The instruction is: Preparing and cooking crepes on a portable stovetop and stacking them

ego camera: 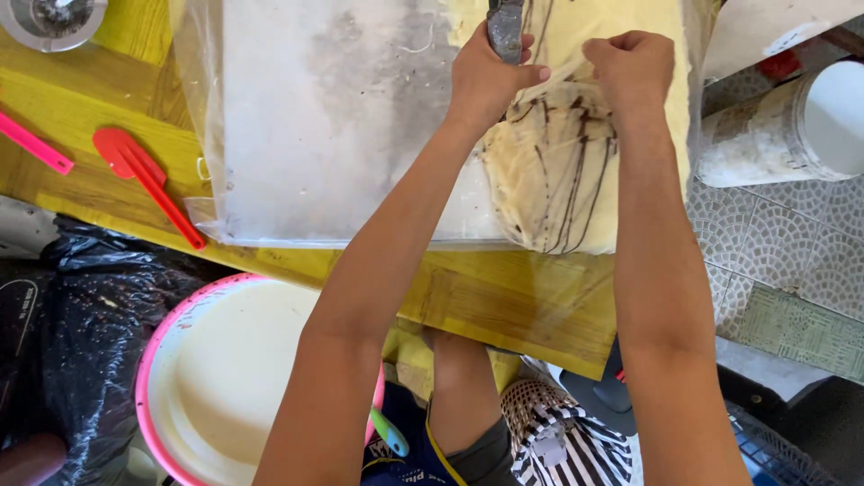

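Dough (pixel 558 180) — pale yellow, streaked with dark brown lines — is lying on a clear plastic sheet (pixel 324 126) spread over the yellow wooden surface (pixel 504 306), toward the sheet's right half. Both arms are reaching forward from the bottom of the view and meeting over the near top of the streaked mound.

The left hand (pixel 486 81) is gripping the handle of a metal tool (pixel 506 27) in a closed fist, the tool pointing away and running out of the top of the frame, so its working end is not showing. The right hand (pixel 630 67) is resting just beside it, its fingers curled and pinching at the dough's folded upper edge. The two hands are sitting near each other but not touching.

The left part of the plastic sheet is looking dusty and grey-smeared. Beyond its left edge a red spatula (pixel 148 184) is lying on the surface at a slant, and a pink stick-shaped utensil (pixel 36 144) is lying further left — the two well apart from the hands. A round metal object (pixel 54 18) is showing at the top left corner.

Below the surface's near edge a pink-rimmed white basin (pixel 225 378) is sitting beside a black plastic bag (pixel 81 306). On the patterned tile floor (pixel 783 261) at the right a white bucket (pixel 792 126) is lying on its side.
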